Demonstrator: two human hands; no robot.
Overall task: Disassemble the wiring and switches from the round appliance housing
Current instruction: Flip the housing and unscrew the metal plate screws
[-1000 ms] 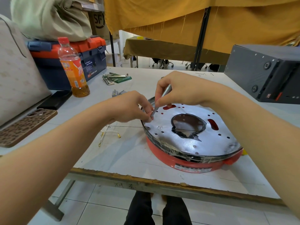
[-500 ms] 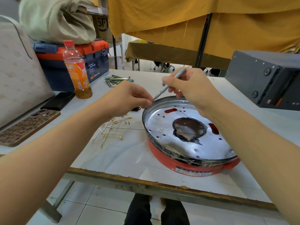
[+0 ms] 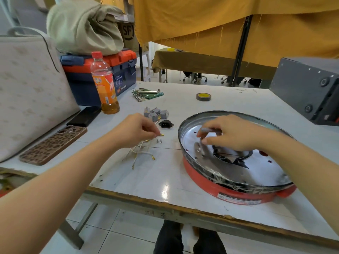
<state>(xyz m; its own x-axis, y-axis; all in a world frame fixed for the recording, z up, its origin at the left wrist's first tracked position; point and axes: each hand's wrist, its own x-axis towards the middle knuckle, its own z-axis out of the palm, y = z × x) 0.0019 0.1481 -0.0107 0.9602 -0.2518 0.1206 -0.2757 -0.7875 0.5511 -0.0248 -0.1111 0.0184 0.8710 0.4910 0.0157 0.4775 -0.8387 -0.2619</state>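
The round red housing [image 3: 238, 196] lies on the white table with its silver metal plate [image 3: 260, 169] facing up. My right hand [image 3: 231, 133] hovers over the plate's left part and grips a thin grey screwdriver [image 3: 208, 129] lying almost flat. My left hand [image 3: 137, 130] is left of the housing, low over the table, thumb and fingers pinched on what looks like a small screw. Just past its fingertips lie two loose screws [image 3: 159, 141]. White wires [image 3: 142, 154] with gold terminals, grey switches [image 3: 156, 113] and a black power socket [image 3: 166, 124] lie loose on the table.
An orange drink bottle [image 3: 104, 88], a blue and orange toolbox [image 3: 102, 74], a black phone [image 3: 85, 116] and a patterned phone [image 3: 53, 144] stand at the left. Keys [image 3: 145, 94] and a tape roll [image 3: 203, 96] lie behind. A dark grey box [image 3: 308, 88] stands at the right.
My left hand has moved from the housing's rim leftwards to the loose screws on the table. My right hand has dropped into the housing and laid the screwdriver nearly flat.
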